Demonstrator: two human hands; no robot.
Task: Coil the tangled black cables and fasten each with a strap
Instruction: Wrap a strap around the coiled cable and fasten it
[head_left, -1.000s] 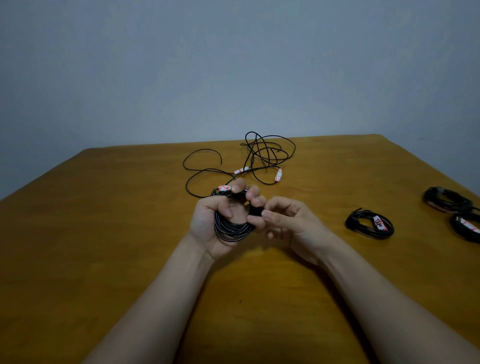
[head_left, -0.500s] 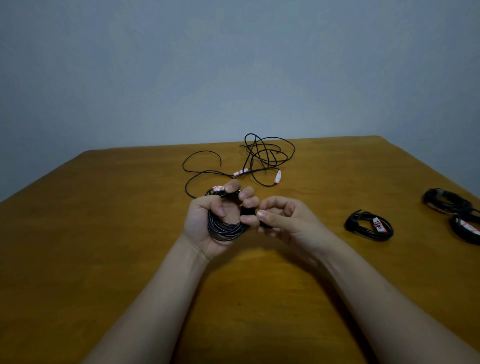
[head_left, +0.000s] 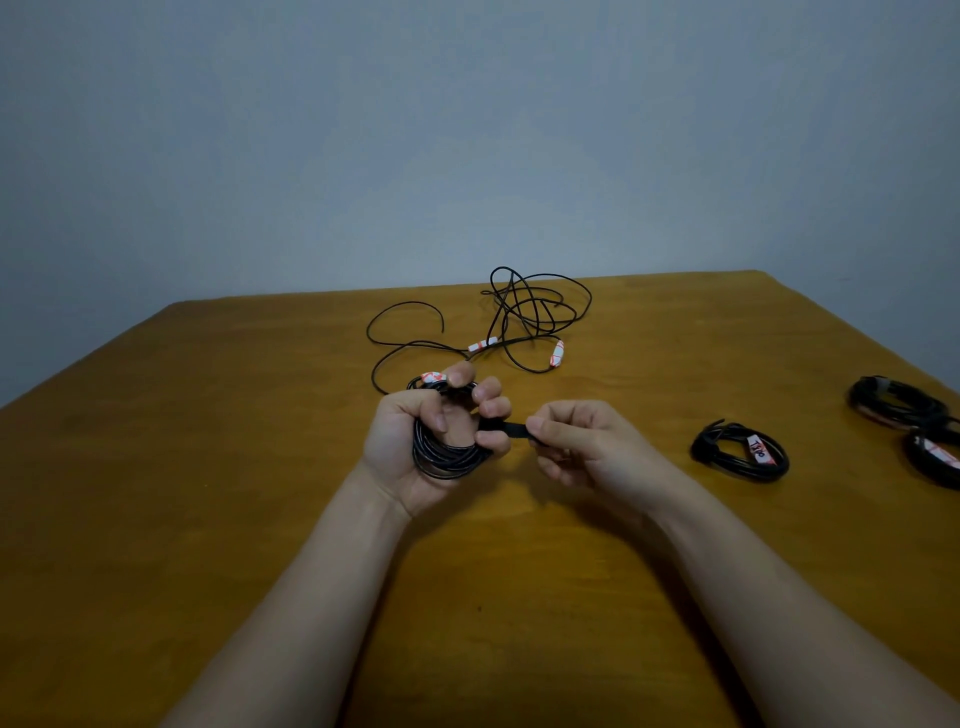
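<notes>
My left hand (head_left: 410, 441) grips a coiled black cable (head_left: 444, 457), fingers curled through the loop, just above the wooden table (head_left: 208, 493). A white-and-red tag (head_left: 432, 376) on that cable shows above my fingers. My right hand (head_left: 582, 447) pinches the free end of a black strap (head_left: 506, 430) that runs level from the coil to its thumb and forefinger. Behind my hands a tangled black cable (head_left: 530, 312) with white-and-red tags lies loose on the table.
A fastened black coil (head_left: 737, 451) with a white tag lies to the right of my right hand. Two more coils lie at the right edge, one (head_left: 896, 402) behind the other (head_left: 935, 460). A grey wall stands behind the table's far edge.
My right hand has moved right, away from the left, drawing the strap out taut from the coil. My left hand has shifted slightly left with the coil.
</notes>
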